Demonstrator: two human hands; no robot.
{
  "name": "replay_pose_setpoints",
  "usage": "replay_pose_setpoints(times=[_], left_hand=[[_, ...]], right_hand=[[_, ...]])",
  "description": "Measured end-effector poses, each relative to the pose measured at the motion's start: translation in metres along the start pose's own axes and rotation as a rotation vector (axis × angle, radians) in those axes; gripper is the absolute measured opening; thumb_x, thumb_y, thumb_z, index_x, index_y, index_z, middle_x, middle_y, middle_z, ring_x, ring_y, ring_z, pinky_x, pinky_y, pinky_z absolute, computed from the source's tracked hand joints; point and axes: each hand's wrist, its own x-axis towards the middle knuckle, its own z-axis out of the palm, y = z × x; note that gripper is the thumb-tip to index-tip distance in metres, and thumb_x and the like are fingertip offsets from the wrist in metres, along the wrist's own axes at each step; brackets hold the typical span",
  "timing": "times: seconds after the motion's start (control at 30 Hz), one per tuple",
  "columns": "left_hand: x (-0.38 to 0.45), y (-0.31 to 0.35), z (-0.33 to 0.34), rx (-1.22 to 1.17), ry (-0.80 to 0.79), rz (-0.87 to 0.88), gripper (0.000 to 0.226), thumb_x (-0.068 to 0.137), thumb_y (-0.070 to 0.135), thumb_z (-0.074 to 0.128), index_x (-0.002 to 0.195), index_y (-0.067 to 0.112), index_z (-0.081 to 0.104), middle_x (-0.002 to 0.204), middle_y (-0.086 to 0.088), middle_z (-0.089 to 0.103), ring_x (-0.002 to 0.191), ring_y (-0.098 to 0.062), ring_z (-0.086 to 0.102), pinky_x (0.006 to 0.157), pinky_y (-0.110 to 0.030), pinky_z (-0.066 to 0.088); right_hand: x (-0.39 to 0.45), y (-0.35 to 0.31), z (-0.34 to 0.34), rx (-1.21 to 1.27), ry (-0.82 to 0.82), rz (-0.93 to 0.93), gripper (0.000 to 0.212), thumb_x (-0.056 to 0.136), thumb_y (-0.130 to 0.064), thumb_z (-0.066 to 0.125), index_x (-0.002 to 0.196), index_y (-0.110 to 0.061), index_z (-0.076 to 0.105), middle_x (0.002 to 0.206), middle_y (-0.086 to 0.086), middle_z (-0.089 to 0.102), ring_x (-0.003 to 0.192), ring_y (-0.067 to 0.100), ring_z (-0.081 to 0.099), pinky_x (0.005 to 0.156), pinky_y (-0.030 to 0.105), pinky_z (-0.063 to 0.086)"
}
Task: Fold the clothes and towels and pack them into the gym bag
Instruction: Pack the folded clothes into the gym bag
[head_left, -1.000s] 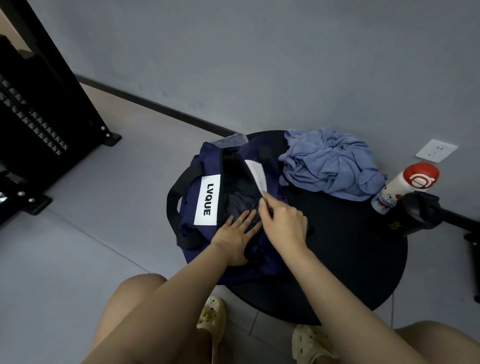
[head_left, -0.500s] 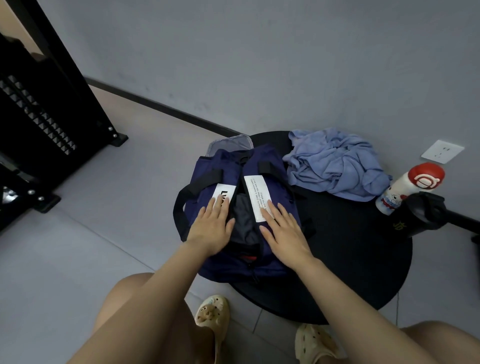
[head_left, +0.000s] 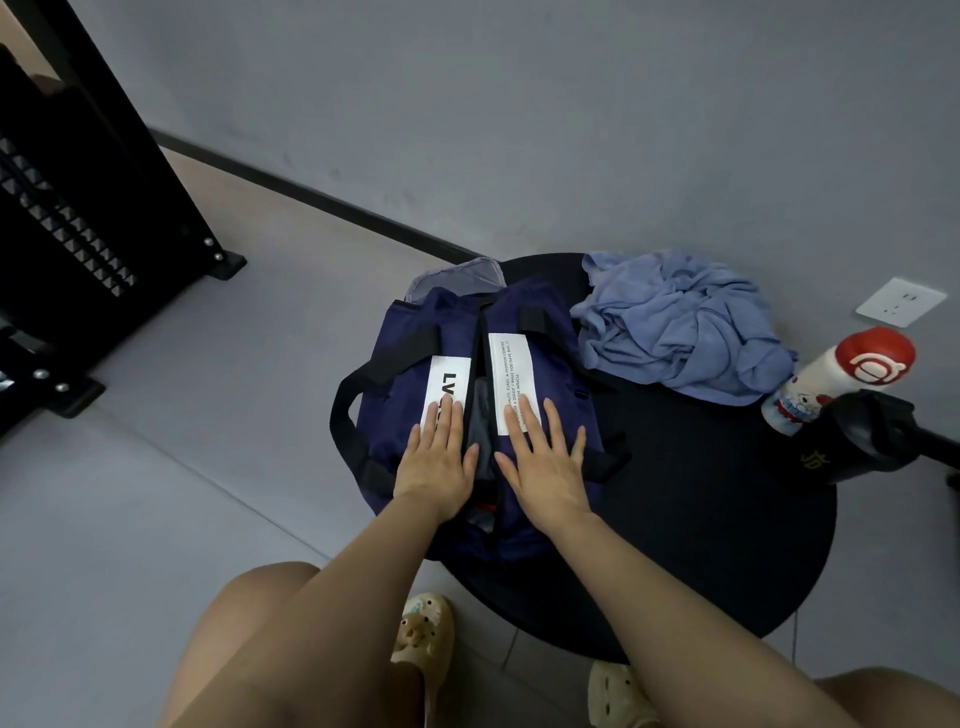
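A navy gym bag (head_left: 415, 332) with black straps and two white labels lies on the left part of a round black table (head_left: 701, 519). Its top opening is a narrow dark slit with dark fabric showing inside. My left hand (head_left: 439, 462) lies flat on the bag's left flap, fingers straight, covering part of the left label. My right hand (head_left: 545, 462) presses flat on the right flap, fingertips on the right label. A crumpled light blue towel or garment (head_left: 685, 327) lies unfolded on the table behind and to the right of the bag.
A white bottle with a red cap (head_left: 836, 379) and a black object (head_left: 862, 436) stand at the table's right edge. A grey wall with a socket (head_left: 901, 301) is behind. A black metal rack (head_left: 78, 208) stands on the floor to the left. My knees and sandals are below.
A second ago my right hand pinched the right flap's label while the left hand reached inside the bag. Both hands now lie flat on the flaps, which have come closer together.
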Motion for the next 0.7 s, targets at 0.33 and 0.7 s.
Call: replay_pose_setpoints(times=[0.33,0.7], left_hand=[[0.061,-0.019,-0.024,0.061,-0.03,-0.012,0.061,0.102,0.04,0.011,0.148,0.011,-0.017,0.157,-0.005,-0.019,0.145,-0.02,-0.015,0.118,-0.037,-0.003],[0.074,-0.011,-0.052,0.112,0.012,-0.092,0.058,0.102,0.041,0.007,0.151,0.012,-0.003,0.16,-0.003,-0.004,0.147,-0.018,-0.006,0.118,-0.04,0.001]], right_hand=[[0.069,-0.006,-0.004,0.004,0.013,-0.001,0.064,0.101,-0.051,0.021,0.152,-0.025,-0.007,0.16,-0.005,-0.011,0.146,0.025,-0.015,0.112,0.062,-0.002],[0.078,0.007,-0.028,0.153,0.049,-0.07,0.064,0.099,-0.054,0.022,0.153,-0.025,0.006,0.161,-0.007,0.0,0.147,0.018,-0.009,0.117,0.045,-0.005]])
